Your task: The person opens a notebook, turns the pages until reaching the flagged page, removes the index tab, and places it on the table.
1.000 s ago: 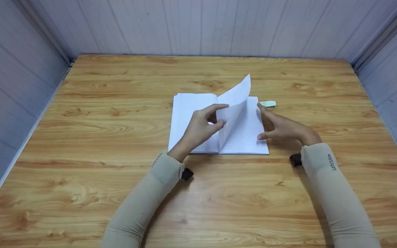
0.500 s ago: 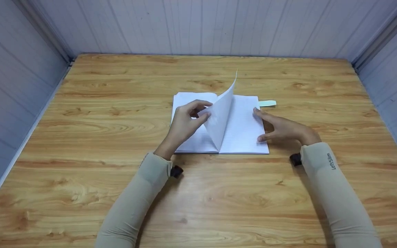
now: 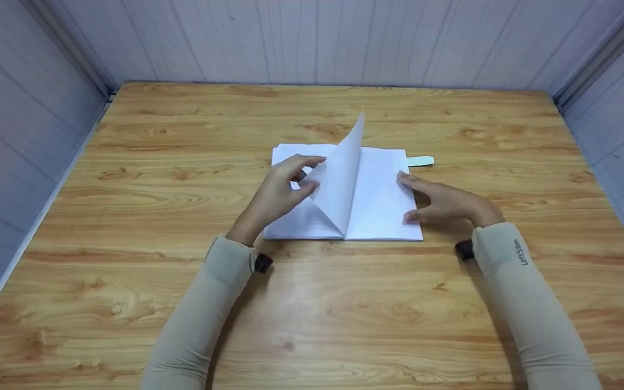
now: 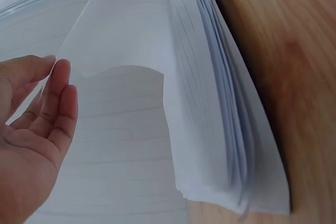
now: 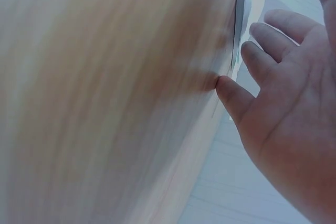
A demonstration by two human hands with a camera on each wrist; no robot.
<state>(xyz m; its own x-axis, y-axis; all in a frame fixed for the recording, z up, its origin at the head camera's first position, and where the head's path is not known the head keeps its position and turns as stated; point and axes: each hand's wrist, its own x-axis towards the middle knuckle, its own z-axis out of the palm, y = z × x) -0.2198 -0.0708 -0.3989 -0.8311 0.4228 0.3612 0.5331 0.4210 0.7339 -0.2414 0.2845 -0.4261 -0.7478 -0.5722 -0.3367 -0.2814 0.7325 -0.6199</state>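
A white lined notebook lies open in the middle of the wooden table. My left hand is over the left page and pinches the edge of one lifted page, which stands nearly upright over the spine. In the left wrist view that page curves up past my left-hand fingers, above the stacked leaves. My right hand rests with straight fingers at the notebook's right edge; the right wrist view shows my right-hand fingertips against that edge.
A small pale green strip lies on the table just beyond the notebook's top right corner. Grey panelled walls close the table in at the back and on both sides.
The lifted page has swung from leaning right to nearly upright over the spine, and my left hand has moved left with it. The right hand has stayed put.
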